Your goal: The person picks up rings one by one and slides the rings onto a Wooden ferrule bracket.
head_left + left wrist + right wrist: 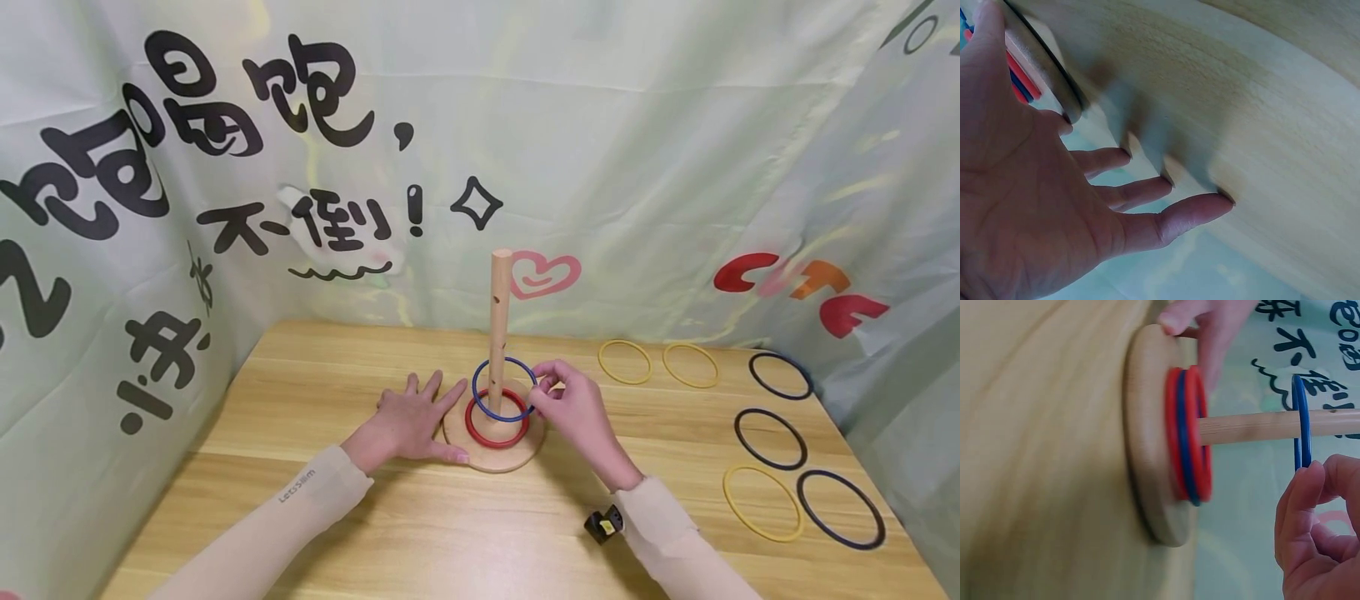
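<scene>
A wooden peg (499, 300) rises upright from a round wooden base (495, 461). Around its foot lies a stack of red and blue rings (1192, 481), with a red ring (497, 444) on top. My right hand (576, 408) pinches the edge of a blue ring (1298, 394) between thumb and fingertips. That ring encircles the peg partway up, apart from the stack. My left hand (412, 421) spreads its fingers at the base's left side, thumb at the front rim. In the left wrist view, its other fingertips (1225, 197) reach the tabletop.
On the right of the wooden table (337, 533) lie several loose rings, including a yellow ring (725, 490) beside a dark blue ring (801, 492). Printed cloth (660, 167) encloses the back and sides. A small black device (603, 525) is on my right wrist.
</scene>
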### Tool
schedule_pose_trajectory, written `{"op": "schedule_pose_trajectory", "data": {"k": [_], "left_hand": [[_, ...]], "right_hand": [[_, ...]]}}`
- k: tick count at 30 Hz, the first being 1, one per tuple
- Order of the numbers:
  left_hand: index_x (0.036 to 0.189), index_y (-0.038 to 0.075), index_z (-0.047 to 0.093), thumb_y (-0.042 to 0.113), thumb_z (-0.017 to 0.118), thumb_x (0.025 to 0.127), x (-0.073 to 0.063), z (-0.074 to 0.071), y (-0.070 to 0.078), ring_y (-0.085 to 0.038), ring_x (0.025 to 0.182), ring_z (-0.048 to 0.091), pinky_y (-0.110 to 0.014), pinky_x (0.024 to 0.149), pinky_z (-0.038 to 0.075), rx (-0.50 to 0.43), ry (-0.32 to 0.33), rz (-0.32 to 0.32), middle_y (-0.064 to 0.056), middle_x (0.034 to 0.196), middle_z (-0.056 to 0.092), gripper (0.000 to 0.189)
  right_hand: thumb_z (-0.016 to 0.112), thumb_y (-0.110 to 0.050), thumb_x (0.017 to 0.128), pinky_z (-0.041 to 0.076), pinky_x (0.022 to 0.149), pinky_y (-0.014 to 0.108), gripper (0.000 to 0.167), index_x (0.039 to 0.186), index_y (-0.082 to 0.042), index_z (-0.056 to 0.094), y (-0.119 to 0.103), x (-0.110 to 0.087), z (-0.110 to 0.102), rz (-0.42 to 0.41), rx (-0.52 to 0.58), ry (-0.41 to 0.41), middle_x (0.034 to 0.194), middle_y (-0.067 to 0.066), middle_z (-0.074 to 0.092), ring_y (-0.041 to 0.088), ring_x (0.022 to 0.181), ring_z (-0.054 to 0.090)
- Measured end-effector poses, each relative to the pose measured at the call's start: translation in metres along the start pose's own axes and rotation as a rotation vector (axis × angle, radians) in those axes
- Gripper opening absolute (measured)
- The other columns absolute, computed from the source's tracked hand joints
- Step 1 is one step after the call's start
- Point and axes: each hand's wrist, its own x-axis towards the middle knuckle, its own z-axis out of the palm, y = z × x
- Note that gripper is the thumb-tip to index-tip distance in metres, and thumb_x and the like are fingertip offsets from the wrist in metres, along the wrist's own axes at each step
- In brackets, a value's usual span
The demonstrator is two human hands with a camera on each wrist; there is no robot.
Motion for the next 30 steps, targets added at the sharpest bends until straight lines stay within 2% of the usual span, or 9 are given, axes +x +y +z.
{"op": "schedule_pose_trajectory", "data": {"k": [11, 22, 30], "left_hand": [[0.177, 0.03, 0.021, 0.097, 0.059, 0.081, 0.002, -0.001, 0.0, -0.058, 0.151, 0.036, -0.072, 0.09, 0.053, 0.006, -0.004, 0.001, -0.019, 0.177, 0.028, 0.123], [0.177, 0.03, 0.02, 0.097, 0.058, 0.081, 0.001, 0.0, 0.0, -0.058, 0.152, 0.036, -0.073, 0.091, 0.052, 0.013, -0.003, -0.001, -0.02, 0.177, 0.026, 0.124], [0.177, 0.031, 0.018, 0.099, 0.056, 0.081, 0.0, 0.001, 0.0, -0.057, 0.152, 0.035, -0.071, 0.091, 0.052, 0.025, -0.009, -0.009, -0.018, 0.178, 0.025, 0.124]], "right_hand": [[0.068, 0.005, 0.089, 0.045, 0.053, 0.023, 0.028, 0.117, 0.002, 0.072, 0.021, -0.004, 0.011, 0.031, -0.064, -0.055, 0.087, 0.007, 0.062, 0.016, 0.063, 0.066], [0.067, 0.006, 0.086, 0.054, 0.057, 0.025, 0.026, 0.112, 0.002, 0.071, 0.03, -0.003, 0.019, 0.021, -0.113, -0.083, 0.078, 0.003, 0.057, 0.013, 0.061, 0.064], [0.068, 0.006, 0.086, 0.051, 0.056, 0.024, 0.028, 0.113, 0.002, 0.071, 0.031, -0.003, 0.021, 0.036, -0.133, -0.096, 0.079, 0.003, 0.058, 0.013, 0.062, 0.065]]}}
